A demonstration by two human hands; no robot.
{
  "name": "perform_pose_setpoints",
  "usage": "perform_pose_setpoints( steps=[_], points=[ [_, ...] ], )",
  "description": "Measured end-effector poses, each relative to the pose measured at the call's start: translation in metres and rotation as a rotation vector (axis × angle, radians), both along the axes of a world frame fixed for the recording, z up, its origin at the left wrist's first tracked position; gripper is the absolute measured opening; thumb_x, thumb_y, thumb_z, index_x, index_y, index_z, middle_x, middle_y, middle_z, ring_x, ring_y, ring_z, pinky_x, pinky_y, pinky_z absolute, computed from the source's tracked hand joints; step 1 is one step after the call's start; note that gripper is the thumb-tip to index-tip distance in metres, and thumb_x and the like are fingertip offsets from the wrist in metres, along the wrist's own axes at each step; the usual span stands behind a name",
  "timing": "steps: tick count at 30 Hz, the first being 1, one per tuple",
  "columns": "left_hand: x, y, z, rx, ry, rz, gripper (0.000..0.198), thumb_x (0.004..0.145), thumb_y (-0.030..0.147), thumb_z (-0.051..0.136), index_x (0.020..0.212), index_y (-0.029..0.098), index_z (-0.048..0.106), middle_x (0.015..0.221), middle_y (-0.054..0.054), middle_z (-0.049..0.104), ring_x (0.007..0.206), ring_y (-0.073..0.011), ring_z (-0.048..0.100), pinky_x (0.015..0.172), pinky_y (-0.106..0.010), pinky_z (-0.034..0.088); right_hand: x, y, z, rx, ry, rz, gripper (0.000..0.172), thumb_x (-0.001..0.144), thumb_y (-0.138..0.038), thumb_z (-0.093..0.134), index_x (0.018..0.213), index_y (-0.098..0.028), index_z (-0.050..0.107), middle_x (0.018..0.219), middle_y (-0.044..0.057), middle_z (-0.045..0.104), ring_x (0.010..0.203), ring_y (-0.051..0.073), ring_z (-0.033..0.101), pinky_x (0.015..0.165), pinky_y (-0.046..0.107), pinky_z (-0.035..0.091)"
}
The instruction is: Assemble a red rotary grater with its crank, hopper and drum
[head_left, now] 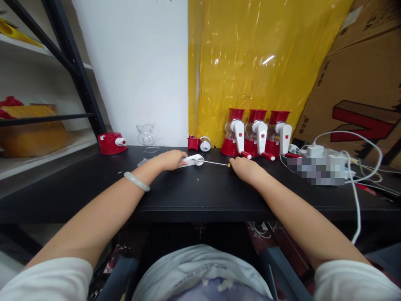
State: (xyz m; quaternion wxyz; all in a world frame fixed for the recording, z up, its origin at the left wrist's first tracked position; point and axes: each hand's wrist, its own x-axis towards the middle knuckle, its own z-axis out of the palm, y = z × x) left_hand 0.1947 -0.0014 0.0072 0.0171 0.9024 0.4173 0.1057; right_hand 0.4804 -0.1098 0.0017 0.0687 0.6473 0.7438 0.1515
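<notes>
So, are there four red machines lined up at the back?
No, only three red machines stand side by side against the yellow sheet.

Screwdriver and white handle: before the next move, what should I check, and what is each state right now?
1. The left hand presses the white handle onto the black table: ok.
2. The right hand closes on the screwdriver at its handle end: ok.
3. The screwdriver tip sits in a screw on the white handle: cannot tell, too small.
4. The red-and-white units stand upright, apart from both hands: ok.
5. The white cables lie clear of both hands: ok.
</notes>
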Motion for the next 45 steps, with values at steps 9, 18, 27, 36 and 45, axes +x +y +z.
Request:
perform_pose_setpoints(
  steps=[9,18,27,36,45],
  points=[
    [0.004,-0.002,0.005,0.016,-0.322,-0.200,0.047,0.061,0.051,0.080,0.097,0.021,0.073,0.102,-0.008,0.065,0.094,-0.0231,0.060,0.083,-0.032,0.044,0.005,0.003,0.000,-0.031,0.001,0.023,0.039,0.091,-0.004,0.030,0.122,-0.009,0.054,0.115,0.022,0.064,0.105,0.032,0.066,0.080,0.040,0.052],
    [0.009,-0.007,0.006,0.041,-0.262,-0.185,0.026,0.072,0.044,0.075,0.076,0.018,0.074,0.081,-0.005,0.071,0.074,-0.0159,0.060,0.068,-0.026,0.041,0.007,0.004,0.002,-0.040,0.019,0.052,0.036,0.092,-0.008,0.032,0.120,-0.008,0.053,0.116,0.021,0.064,0.105,0.033,0.066,0.080,0.041,0.052],
    [0.001,0.004,0.008,-0.134,-0.451,-0.131,0.022,0.066,0.039,0.080,0.073,0.019,0.076,0.073,-0.004,0.074,0.069,-0.0153,0.064,0.067,-0.026,0.045,0.010,0.004,0.001,-0.027,0.061,0.051,0.033,0.094,-0.011,0.031,0.119,-0.010,0.052,0.118,0.020,0.064,0.108,0.032,0.065,0.082,0.041,0.051],
    [0.009,0.005,0.004,-0.583,-1.261,0.005,0.032,0.060,0.031,0.088,0.080,0.012,0.072,0.078,-0.006,0.072,0.073,-0.0107,0.065,0.076,-0.026,0.052,0.007,0.003,0.001,0.013,0.080,0.072,0.031,0.094,-0.011,0.029,0.117,-0.009,0.051,0.117,0.020,0.063,0.107,0.031,0.064,0.082,0.041,0.050],
    [0.011,0.003,0.003,-0.682,-1.297,-0.010,0.029,0.066,0.026,0.085,0.090,0.013,0.075,0.086,-0.007,0.073,0.076,-0.0097,0.064,0.076,-0.025,0.051,0.009,0.006,-0.002,0.045,0.093,0.096,0.026,0.098,-0.020,0.033,0.114,-0.010,0.051,0.116,0.019,0.064,0.107,0.030,0.064,0.082,0.041,0.050]
  ],
)
